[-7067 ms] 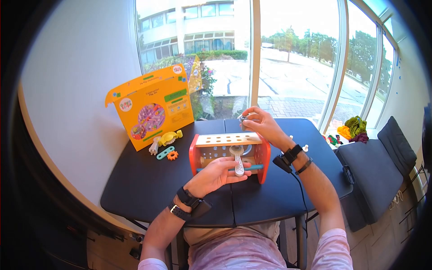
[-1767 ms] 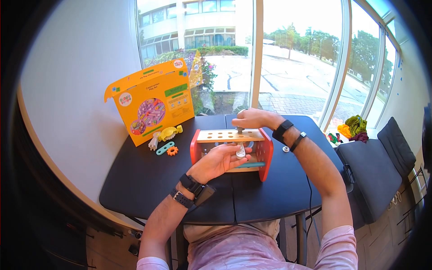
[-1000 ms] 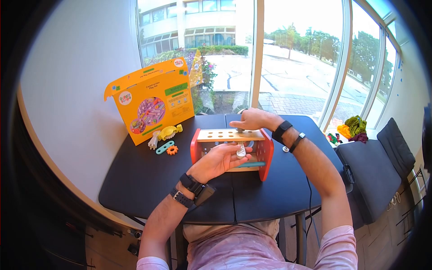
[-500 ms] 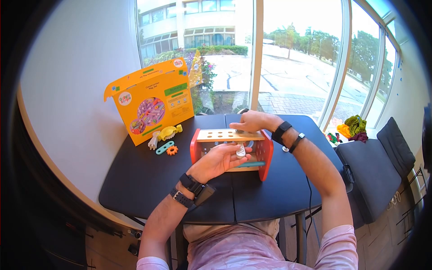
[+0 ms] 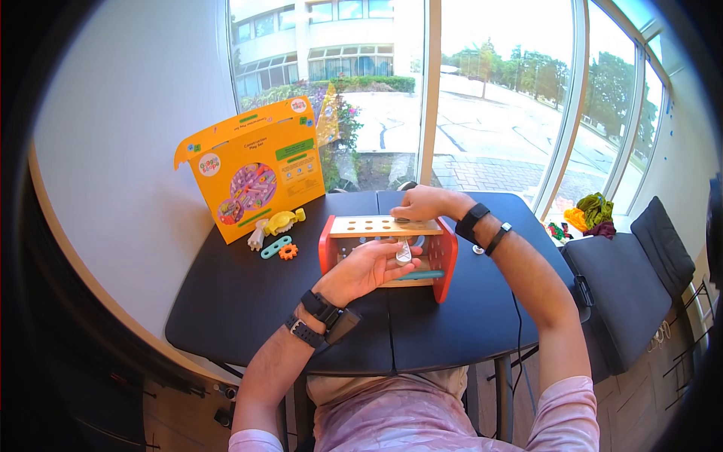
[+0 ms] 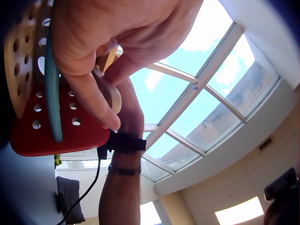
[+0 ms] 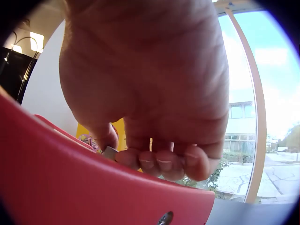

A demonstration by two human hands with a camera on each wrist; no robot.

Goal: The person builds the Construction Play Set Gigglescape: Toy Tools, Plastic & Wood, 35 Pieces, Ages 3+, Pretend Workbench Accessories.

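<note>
A toy workbench (image 5: 447,264) with red side panels and a pale wooden top (image 5: 354,226) full of holes stands on the black table. My left hand (image 5: 367,267), palm up, holds a light grey toy wrench (image 5: 404,255) upright under the top board, its handle end between thumb and fingers. The wrench's upper end is hidden beneath the board. Over the top's right part, my right hand (image 5: 423,203) pinches the head of a grey toy bolt (image 5: 403,220) low at the board. In the right wrist view, a grey edge of the bolt (image 7: 109,153) shows between thumb and forefinger.
Left of the workbench lie a teal strip (image 5: 276,247), an orange gear (image 5: 288,251) and yellow (image 5: 283,221) and white (image 5: 257,235) toy pieces. Behind them stands an orange box (image 5: 256,166). A small pale round piece (image 5: 477,249) lies beside the right wrist. A cable (image 5: 520,331) hangs over the table.
Seven seconds ago the right hand held a grey piece above the board; now it is down at the top. The bolt head has sunk closer to the board. The left hand stays nearly still.
</note>
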